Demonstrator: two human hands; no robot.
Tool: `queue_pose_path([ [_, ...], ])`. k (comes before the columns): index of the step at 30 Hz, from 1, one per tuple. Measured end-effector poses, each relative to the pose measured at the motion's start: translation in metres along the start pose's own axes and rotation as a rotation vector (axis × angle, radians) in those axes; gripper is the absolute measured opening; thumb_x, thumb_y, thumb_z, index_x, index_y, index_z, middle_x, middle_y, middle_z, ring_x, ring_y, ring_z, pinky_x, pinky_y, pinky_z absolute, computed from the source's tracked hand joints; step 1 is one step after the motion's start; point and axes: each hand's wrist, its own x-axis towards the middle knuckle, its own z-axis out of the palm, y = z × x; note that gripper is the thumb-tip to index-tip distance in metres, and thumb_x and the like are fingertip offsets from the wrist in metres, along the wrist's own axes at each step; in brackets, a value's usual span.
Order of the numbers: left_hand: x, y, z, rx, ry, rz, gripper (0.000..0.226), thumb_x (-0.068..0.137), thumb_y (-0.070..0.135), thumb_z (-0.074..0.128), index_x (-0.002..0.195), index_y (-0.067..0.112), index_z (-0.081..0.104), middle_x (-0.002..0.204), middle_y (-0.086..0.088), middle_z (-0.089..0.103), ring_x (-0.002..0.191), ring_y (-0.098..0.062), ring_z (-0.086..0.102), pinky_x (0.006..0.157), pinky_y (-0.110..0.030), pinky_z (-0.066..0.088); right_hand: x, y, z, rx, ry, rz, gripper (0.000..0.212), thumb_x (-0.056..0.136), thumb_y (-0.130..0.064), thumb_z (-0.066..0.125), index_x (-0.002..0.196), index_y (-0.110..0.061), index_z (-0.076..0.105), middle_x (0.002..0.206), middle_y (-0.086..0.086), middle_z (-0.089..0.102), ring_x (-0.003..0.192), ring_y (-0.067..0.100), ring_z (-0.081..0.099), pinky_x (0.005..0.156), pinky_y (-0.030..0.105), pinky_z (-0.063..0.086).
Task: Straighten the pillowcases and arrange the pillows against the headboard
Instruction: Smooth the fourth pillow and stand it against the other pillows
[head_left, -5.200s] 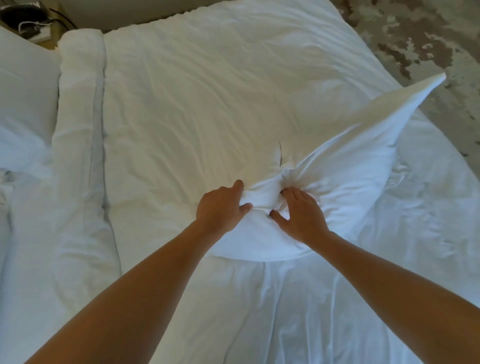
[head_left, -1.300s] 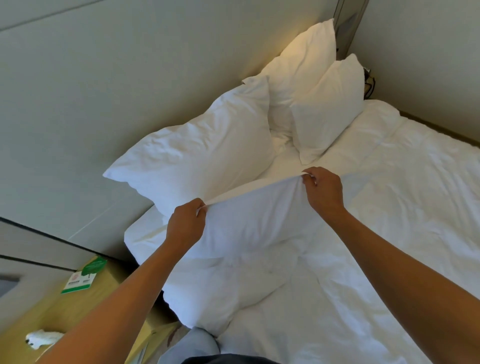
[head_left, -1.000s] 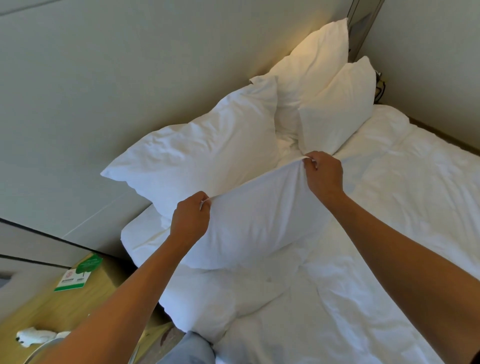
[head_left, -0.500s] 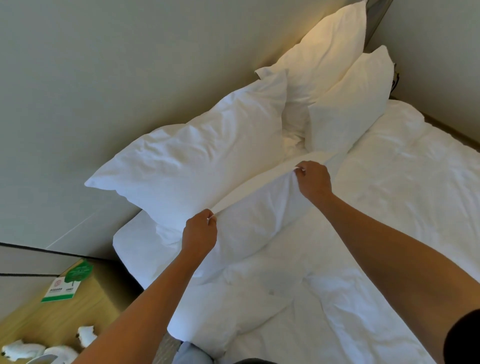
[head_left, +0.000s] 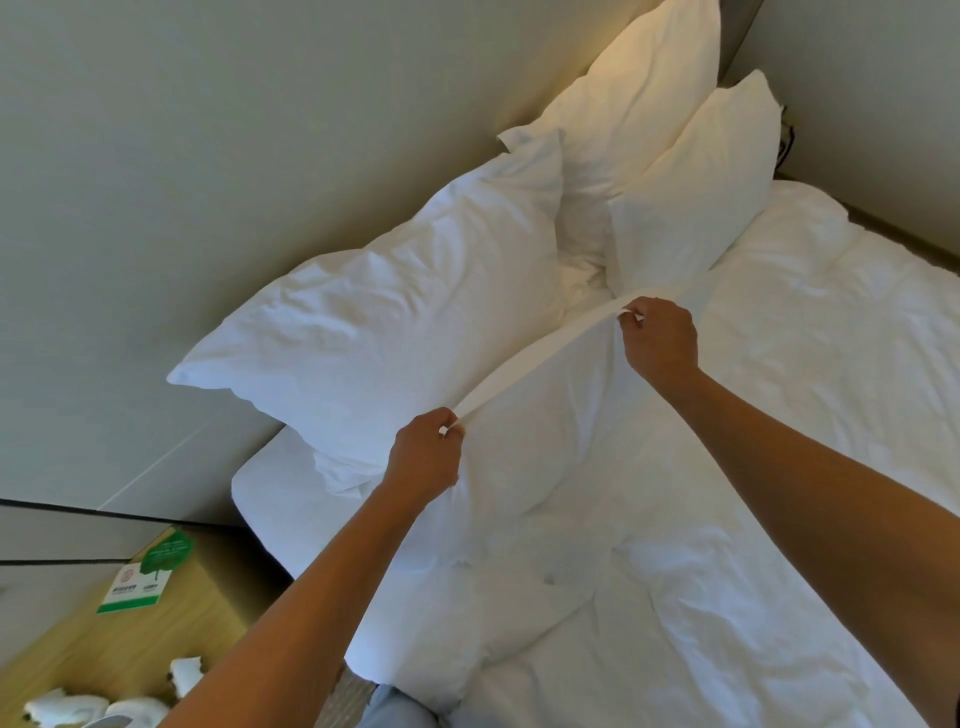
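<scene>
White pillow, case creased, lies near the bed's head edge. Left hand and right hand both pinch its taut upper hem. Three pillows lean against headboard.

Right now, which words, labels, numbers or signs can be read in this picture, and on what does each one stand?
Green and white card on the wooden nightstand: it bears a red round mark and lines of small print, too small and blurred to read.
Pillows, bedding and wall: no text visible.
Nothing else carries writing.
</scene>
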Motion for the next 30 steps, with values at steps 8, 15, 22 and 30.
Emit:
queue_pose_path([
  [8, 0.031, -0.023, -0.01, -0.026, 0.126, -0.069, 0.017, 0.101, 0.018, 0.049, 0.096, 0.017, 0.066, 0.096, -0.004, 0.069, 0.08, -0.026, 0.069, 0.075, -0.037, 0.058, 0.013, -0.042, 0.048, -0.016, -0.118, 0.014, 0.027, 0.105, -0.02, 0.053, 0.1, -0.007, 0.076, 0.102, 0.013, 0.075, 0.098, 0.032, 0.07, 0.078, 0.031, 0.048],
  [15, 0.09, -0.029, -0.052, 0.037, 0.22, -0.049, 0.014, 0.099, 0.013, 0.053, 0.096, 0.018, 0.066, 0.092, 0.004, 0.06, 0.073, -0.014, 0.057, 0.069, -0.026, 0.043, 0.064, -0.086, 0.078, 0.06, -0.083, -0.075, 0.029, 0.104, -0.02, 0.054, 0.104, -0.006, 0.079, 0.104, 0.015, 0.077, 0.098, 0.034, 0.07, 0.082, 0.034, 0.05],
  [22, 0.1, -0.034, -0.051, 0.054, 0.198, -0.016, 0.016, 0.103, 0.017, 0.051, 0.094, 0.012, 0.064, 0.092, -0.003, 0.068, 0.078, -0.021, 0.064, 0.07, -0.03, 0.047, 0.058, -0.074, 0.104, 0.135, -0.146, -0.039, 0.031, 0.103, -0.022, 0.058, 0.13, -0.013, 0.068, 0.134, 0.009, 0.066, 0.119, 0.029, 0.066, 0.095, 0.032, 0.048],
  [30, 0.056, -0.034, -0.005, 0.188, 0.227, 0.201, 0.052, 0.099, 0.028, 0.06, 0.147, 0.013, 0.043, 0.149, -0.016, 0.048, 0.139, -0.033, 0.046, 0.105, -0.039, 0.045, -0.09, -0.002, 0.152, 0.338, -0.239, 0.461, 0.1, 0.092, -0.056, 0.072, 0.168, -0.021, 0.016, 0.172, 0.016, 0.015, 0.156, 0.035, 0.026, 0.119, 0.047, 0.036],
])
